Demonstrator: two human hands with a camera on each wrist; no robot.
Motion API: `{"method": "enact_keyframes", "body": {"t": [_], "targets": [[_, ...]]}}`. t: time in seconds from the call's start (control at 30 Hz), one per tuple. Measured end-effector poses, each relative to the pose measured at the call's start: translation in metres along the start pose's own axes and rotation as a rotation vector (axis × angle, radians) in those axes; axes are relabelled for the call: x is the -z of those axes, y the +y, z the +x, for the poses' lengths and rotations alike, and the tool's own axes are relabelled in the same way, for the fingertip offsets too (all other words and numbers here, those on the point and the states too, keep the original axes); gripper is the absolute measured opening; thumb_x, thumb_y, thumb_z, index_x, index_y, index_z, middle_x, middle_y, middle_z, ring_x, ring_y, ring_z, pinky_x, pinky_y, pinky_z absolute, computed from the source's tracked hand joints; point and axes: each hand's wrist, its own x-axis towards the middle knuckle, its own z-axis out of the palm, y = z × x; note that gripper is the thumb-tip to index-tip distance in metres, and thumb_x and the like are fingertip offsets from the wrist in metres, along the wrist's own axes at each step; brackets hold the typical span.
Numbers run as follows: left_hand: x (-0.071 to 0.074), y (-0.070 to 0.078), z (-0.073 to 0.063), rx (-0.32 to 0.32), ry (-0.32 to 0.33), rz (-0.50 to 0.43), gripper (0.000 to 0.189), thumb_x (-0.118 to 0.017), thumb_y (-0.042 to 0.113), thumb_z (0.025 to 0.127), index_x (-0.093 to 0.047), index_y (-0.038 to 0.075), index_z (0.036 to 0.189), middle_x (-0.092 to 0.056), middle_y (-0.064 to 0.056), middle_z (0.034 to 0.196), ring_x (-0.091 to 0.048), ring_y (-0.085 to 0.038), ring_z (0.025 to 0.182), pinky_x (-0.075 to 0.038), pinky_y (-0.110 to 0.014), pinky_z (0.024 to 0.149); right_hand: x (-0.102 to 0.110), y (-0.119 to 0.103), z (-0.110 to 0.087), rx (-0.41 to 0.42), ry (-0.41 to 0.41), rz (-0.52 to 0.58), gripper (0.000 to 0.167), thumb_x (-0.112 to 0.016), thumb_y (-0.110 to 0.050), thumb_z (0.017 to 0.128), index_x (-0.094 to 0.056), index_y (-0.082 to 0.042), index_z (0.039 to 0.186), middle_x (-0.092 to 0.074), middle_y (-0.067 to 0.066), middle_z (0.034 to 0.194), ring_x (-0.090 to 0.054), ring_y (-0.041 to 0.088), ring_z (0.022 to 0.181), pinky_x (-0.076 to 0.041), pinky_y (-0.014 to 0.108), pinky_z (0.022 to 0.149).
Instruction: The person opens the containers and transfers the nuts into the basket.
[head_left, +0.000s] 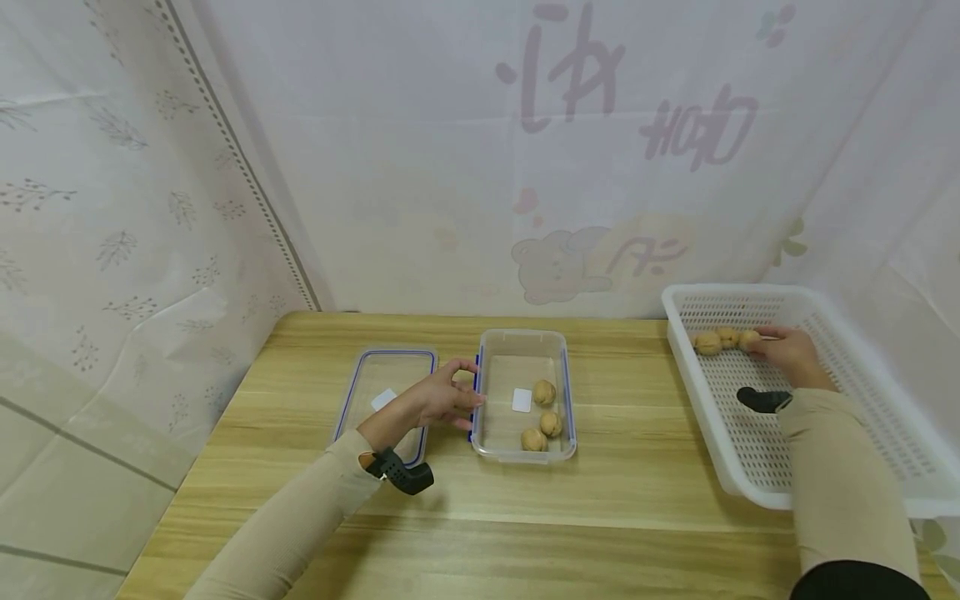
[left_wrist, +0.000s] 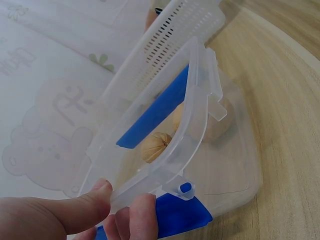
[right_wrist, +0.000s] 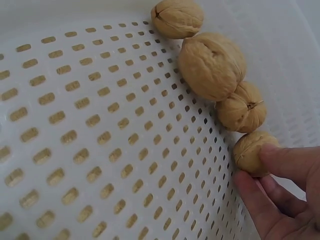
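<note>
My right hand (head_left: 791, 354) is inside the white basket (head_left: 693, 400), with thumb and fingers pinching a walnut (right_wrist: 252, 152) at the end of a row. The other walnuts (right_wrist: 212, 65) of that row lie along the basket's wall. At the clear plastic box (head_left: 498, 450), my left hand (head_left: 446, 398) holds the left side, thumb at the rim and fingers by a blue latch (left_wrist: 182, 215). Three walnuts (head_left: 543, 393) lie in the right half of the box, around a white label (head_left: 522, 400).
A clear lid (head_left: 360, 375) with a blue seal lies left of the box, partly under my left forearm. The wooden table (head_left: 630, 492) spans between box and basket. A printed curtain (head_left: 420, 167) hangs behind the table's back edge.
</note>
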Motion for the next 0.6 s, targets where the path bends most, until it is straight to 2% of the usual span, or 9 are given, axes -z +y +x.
{"method": "enact_keyframes", "body": {"t": [0.13,0.3,0.4,0.53,0.6], "targets": [[0.0001,-0.0003,0.0008,-0.004,-0.001,0.001,0.060,-0.063,-0.002,0.099,-0.030,0.007,0.148,-0.058,-0.010,0.102,-0.060,-0.017,0.084,-0.065,-0.031,0.064,0.0004,0.0025,0.0010,0.018,-0.023,0.024,0.061,-0.058,-0.008,0.101,-0.029,0.022,0.146,-0.053,-0.025,0.080,-0.059,-0.011,0.071,-0.054,0.010,0.066],[-0.0004,0.0000,0.0002,-0.003,-0.006,-0.007,0.061,-0.063,-0.003,0.099,-0.029,0.007,0.148,-0.058,-0.010,0.101,-0.060,-0.017,0.083,-0.065,-0.031,0.064,0.0025,0.0047,0.0011,0.030,-0.054,0.002,0.062,-0.057,-0.008,0.102,-0.026,0.023,0.147,-0.053,-0.025,0.085,-0.056,-0.013,0.074,-0.051,0.008,0.068],[-0.0002,-0.0006,0.0001,-0.005,-0.008,-0.008,0.061,-0.063,-0.003,0.098,-0.029,0.007,0.148,-0.057,-0.010,0.102,-0.060,-0.017,0.084,-0.065,-0.031,0.065,0.0044,0.0050,0.0005,0.026,-0.068,-0.027,0.063,-0.056,-0.009,0.103,-0.024,0.022,0.147,-0.054,-0.022,0.088,-0.054,-0.015,0.076,-0.046,0.007,0.067],[0.0004,-0.0015,0.0008,-0.003,-0.008,-0.007,0.061,-0.063,-0.003,0.098,-0.030,0.007,0.148,-0.057,-0.010,0.102,-0.060,-0.017,0.085,-0.065,-0.031,0.066,0.0061,0.0052,0.0017,0.021,-0.083,-0.023,0.065,-0.056,-0.010,0.103,-0.022,0.023,0.148,-0.060,-0.019,0.087,-0.057,-0.012,0.075,-0.048,0.007,0.067],[0.0008,-0.0017,0.0013,0.000,-0.007,-0.005,0.061,-0.064,-0.003,0.098,-0.030,0.008,0.148,-0.057,-0.010,0.103,-0.060,-0.017,0.085,-0.065,-0.031,0.066,0.0071,0.0050,0.0032,0.016,-0.078,-0.055,0.065,-0.056,-0.012,0.103,-0.023,0.022,0.148,-0.066,-0.012,0.088,-0.061,-0.008,0.076,-0.050,0.010,0.069]]}}
